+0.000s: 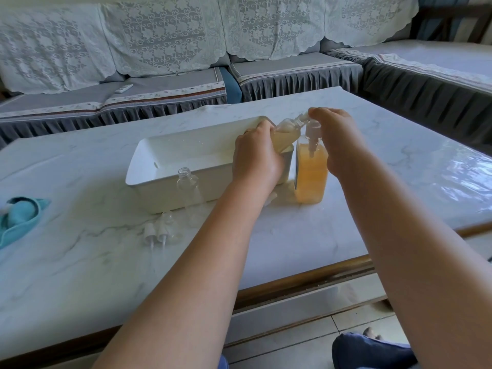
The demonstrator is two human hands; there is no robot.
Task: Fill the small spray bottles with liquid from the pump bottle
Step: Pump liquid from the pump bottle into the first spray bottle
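Note:
My left hand [257,155] grips a small clear spray bottle [288,130], tilted so its open neck points up and right toward the pump's spout. The small bottle holds pale yellowish liquid. The pump bottle [311,173] stands upright on the table, filled with orange liquid. My right hand [336,137] rests on top of its white pump head, fingers bent over it. An empty small bottle [190,193] stands upright in front of the white tray. Two white spray caps [157,233] lie on the table near another clear piece.
A white rectangular tray [149,166] sits behind the bottles on the marble table [80,262]. A teal cloth [20,219] lies at the left edge. Grey sofas with lace covers surround the table; a remote [123,88] lies on the seat.

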